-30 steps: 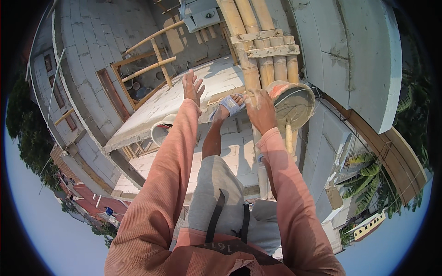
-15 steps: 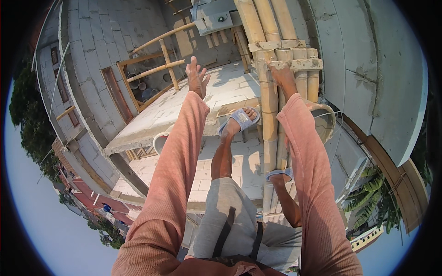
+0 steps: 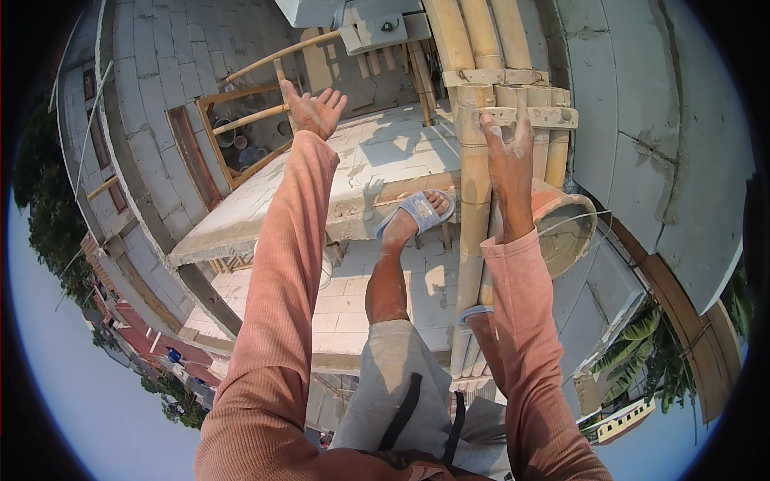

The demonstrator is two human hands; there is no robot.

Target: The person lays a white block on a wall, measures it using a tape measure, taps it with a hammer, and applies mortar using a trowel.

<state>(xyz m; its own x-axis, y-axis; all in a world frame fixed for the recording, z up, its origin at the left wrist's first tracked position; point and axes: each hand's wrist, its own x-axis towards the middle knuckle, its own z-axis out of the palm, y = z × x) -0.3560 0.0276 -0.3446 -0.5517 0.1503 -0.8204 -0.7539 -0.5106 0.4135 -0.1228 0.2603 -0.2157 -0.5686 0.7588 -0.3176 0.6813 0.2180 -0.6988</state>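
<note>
Head view: right hand at the wooden crosspiece, left hand open in the air

The right hand (image 3: 512, 156) is the nearer one to the bamboo poles (image 3: 475, 180). Taking this hand as the centre of the clock, the pale wooden crosspiece (image 3: 555, 118) lies at 2 o'clock, with its near end by the fingertips. Its long axis runs about 9 to 3 o'clock, across the poles, while the lower poles run about 12 to 6. Thumb and one finger are stretched forward, somewhat apart; the other fingers are hard to see, so I cannot tell whether the hand grips the wood or only rests there.

The left hand (image 3: 319, 116) is well apart from the crosspiece, with spread fingers and nothing in it. At its 9 o'clock a bamboo rail (image 3: 253, 118) ends (it may stand farther behind than it seems).

At 5 o'clock from the right hand is a bucket (image 3: 549, 200), orange outside, its round inner wall crusted with grey.

The poles are smooth, yellowish and jointed; the crosspiece is flat and rough, with grey smears. A blue sandal (image 3: 421, 212) shows at 8 o'clock, in front of a ledge (image 3: 273, 204) of rough grey concrete.
</note>
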